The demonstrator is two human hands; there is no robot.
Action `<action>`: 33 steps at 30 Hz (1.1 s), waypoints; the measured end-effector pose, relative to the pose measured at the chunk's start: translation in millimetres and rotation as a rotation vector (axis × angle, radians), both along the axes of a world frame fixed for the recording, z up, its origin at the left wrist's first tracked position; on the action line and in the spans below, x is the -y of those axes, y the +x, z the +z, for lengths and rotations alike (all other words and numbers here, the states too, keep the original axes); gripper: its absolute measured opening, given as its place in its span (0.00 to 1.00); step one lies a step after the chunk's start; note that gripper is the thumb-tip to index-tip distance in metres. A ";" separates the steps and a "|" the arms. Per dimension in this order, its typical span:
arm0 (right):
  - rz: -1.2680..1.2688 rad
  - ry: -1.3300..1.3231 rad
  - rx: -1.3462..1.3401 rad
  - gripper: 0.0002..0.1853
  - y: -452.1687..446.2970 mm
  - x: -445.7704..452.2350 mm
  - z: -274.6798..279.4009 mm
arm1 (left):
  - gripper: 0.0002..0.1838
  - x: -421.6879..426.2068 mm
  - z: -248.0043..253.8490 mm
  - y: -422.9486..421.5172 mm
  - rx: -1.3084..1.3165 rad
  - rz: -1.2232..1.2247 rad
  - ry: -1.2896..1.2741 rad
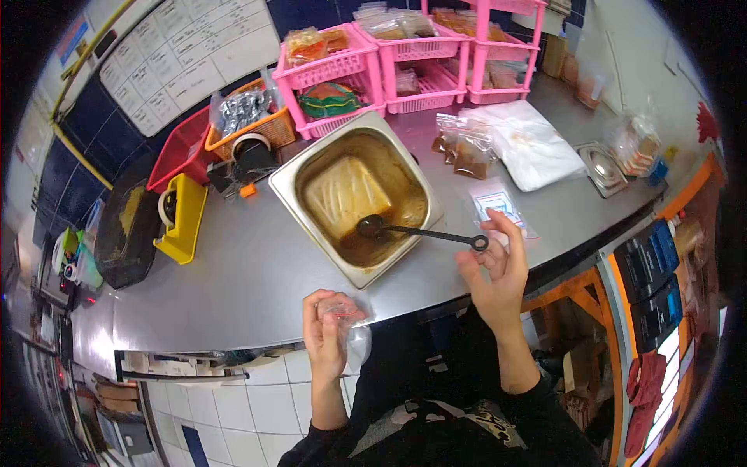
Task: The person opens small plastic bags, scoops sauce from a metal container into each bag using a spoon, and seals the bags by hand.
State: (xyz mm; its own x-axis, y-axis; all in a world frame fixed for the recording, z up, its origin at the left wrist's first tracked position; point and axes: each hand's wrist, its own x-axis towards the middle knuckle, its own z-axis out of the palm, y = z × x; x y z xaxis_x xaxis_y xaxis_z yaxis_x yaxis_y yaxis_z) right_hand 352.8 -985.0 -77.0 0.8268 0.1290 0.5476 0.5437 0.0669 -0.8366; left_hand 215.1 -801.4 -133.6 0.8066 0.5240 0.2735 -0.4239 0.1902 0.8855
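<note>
My left hand (325,331) is closed on a small clear plastic bag (357,342) at the front edge of the counter. My right hand (499,268) has its fingers apart, close to the ring end of a black ladle (436,233). That ladle rests across the rim of a square metal container (292,198), its bowl down in a little brown sauce. Just behind my right hand lies a flat stack of clear bags with blue print (498,201). Filled bags of brown sauce (470,159) lie further back.
Pink racks (373,78) holding packets stand at the back, beside an orange basket (289,131) and a red basket (175,152). A yellow tape dispenser (185,222) is on the left. White plastic bags (529,148) and a metal lid (603,170) lie right.
</note>
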 end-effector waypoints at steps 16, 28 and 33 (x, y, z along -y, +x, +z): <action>0.221 -0.327 0.522 0.05 42.5 -26.9 35.5 | 0.36 22.7 31.2 -1.9 -0.134 -0.067 0.197; 0.238 0.196 -0.105 0.08 29.8 -44.2 -1.8 | 0.43 28.5 35.0 1.3 -0.257 -0.058 0.409; 0.193 0.367 -0.282 0.09 14.5 -46.2 -22.1 | 0.44 28.5 34.9 2.0 -0.253 -0.057 0.414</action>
